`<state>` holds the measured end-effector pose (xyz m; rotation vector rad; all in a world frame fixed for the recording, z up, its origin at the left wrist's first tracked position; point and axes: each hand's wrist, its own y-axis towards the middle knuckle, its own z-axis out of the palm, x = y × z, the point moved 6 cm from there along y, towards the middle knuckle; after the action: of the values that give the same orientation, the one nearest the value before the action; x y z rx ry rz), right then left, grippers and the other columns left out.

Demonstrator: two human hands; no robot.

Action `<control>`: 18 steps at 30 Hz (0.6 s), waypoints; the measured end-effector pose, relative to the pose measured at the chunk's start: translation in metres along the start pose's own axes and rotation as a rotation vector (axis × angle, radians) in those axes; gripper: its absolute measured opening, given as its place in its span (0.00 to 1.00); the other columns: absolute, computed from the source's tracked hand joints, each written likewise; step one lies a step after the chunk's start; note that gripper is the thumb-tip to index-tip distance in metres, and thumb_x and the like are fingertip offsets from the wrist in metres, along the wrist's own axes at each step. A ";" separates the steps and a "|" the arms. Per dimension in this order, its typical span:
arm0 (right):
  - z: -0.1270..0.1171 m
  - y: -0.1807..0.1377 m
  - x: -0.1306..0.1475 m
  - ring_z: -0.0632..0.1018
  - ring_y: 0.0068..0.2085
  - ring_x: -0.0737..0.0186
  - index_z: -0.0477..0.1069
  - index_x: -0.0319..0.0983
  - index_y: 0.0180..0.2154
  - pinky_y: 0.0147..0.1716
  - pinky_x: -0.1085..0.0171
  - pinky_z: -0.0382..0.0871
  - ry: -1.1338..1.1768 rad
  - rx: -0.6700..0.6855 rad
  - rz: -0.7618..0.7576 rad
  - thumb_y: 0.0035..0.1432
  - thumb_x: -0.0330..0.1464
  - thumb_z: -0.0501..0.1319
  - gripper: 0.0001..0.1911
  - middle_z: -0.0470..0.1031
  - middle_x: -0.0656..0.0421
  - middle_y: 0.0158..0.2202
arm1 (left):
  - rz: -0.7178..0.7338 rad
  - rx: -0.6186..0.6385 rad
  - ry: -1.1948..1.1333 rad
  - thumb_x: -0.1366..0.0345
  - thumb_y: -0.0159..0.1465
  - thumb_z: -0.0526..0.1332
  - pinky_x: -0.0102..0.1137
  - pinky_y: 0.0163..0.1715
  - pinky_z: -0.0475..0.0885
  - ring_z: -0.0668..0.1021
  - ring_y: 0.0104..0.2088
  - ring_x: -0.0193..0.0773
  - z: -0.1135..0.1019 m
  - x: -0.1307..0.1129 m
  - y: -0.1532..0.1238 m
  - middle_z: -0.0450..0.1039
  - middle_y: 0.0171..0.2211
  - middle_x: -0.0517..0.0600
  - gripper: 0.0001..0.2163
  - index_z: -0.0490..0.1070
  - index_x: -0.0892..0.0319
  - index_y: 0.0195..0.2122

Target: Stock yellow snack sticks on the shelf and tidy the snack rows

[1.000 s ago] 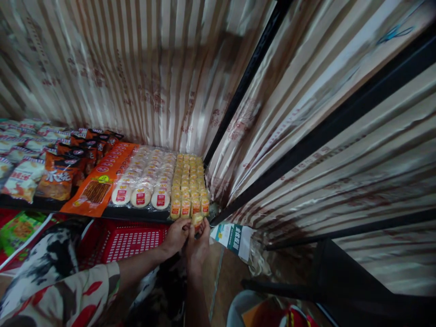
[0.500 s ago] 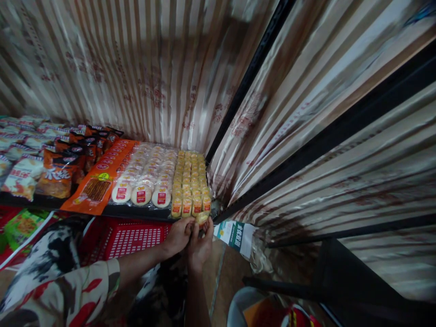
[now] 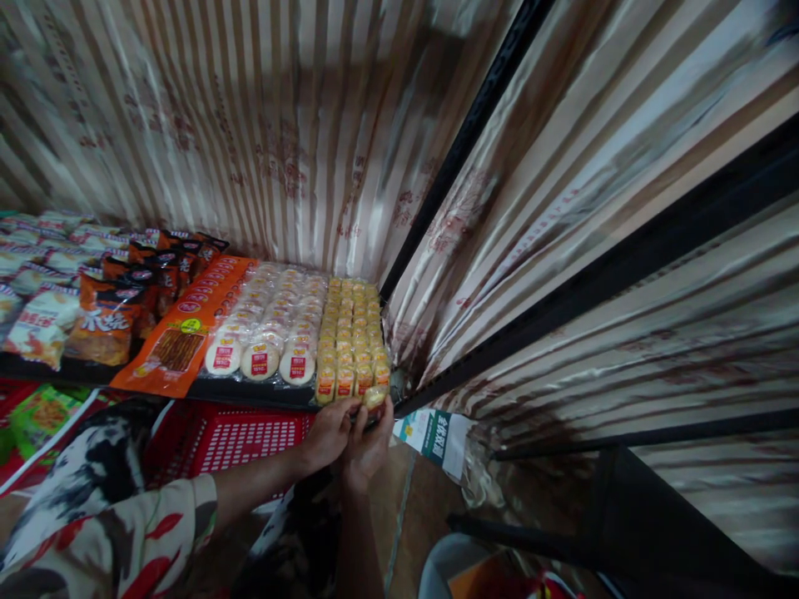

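Note:
A small yellow wrapped cake [image 3: 374, 397] is in the fingers of my right hand [image 3: 367, 456], at the front right corner of the shelf. My left hand [image 3: 325, 434] is closed beside it, fingertips drawn together near the cake's left edge. Whether they grip its wrapper is hidden. Just behind my hands stand rows of yellow wrapped cakes [image 3: 353, 333] with orange and red labels. Left of these lie rows of round white wrapped cakes [image 3: 260, 359] with red labels.
Orange snack packs [image 3: 178, 345] and bagged snacks [image 3: 103, 320] line the shelf further left. Below is a red plastic basket [image 3: 250, 437]. A black post [image 3: 462, 158] and striped curtains [image 3: 300, 125] border the shelf. A pale bucket [image 3: 437, 570] stands at lower right.
The view has shifted slightly. Both hands stay at the shelf's front right corner, and the cake remains in my right fingers at nearly the same spot.

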<state>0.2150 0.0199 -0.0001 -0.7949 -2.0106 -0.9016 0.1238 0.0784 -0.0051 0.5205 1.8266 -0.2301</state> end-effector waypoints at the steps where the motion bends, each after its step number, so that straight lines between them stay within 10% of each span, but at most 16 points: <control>1: 0.001 0.000 -0.001 0.69 0.54 0.48 0.58 0.34 0.58 0.49 0.52 0.65 -0.002 0.002 0.004 0.61 0.45 0.49 0.29 0.66 0.42 0.54 | 0.002 -0.005 0.003 0.74 0.58 0.49 0.34 0.53 0.66 0.75 0.49 0.38 0.000 0.002 0.000 0.75 0.47 0.52 0.18 0.72 0.58 0.47; 18: 0.005 0.004 0.002 0.67 0.55 0.48 0.61 0.33 0.56 0.51 0.51 0.62 -0.049 -0.003 -0.056 0.61 0.48 0.48 0.31 0.67 0.42 0.53 | 0.022 0.039 0.021 0.77 0.56 0.49 0.33 0.51 0.69 0.76 0.46 0.37 -0.009 0.002 -0.001 0.75 0.45 0.52 0.20 0.71 0.58 0.46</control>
<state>0.2151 0.0264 0.0012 -0.7725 -2.0840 -0.9255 0.1149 0.0817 -0.0040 0.5720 1.8390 -0.2458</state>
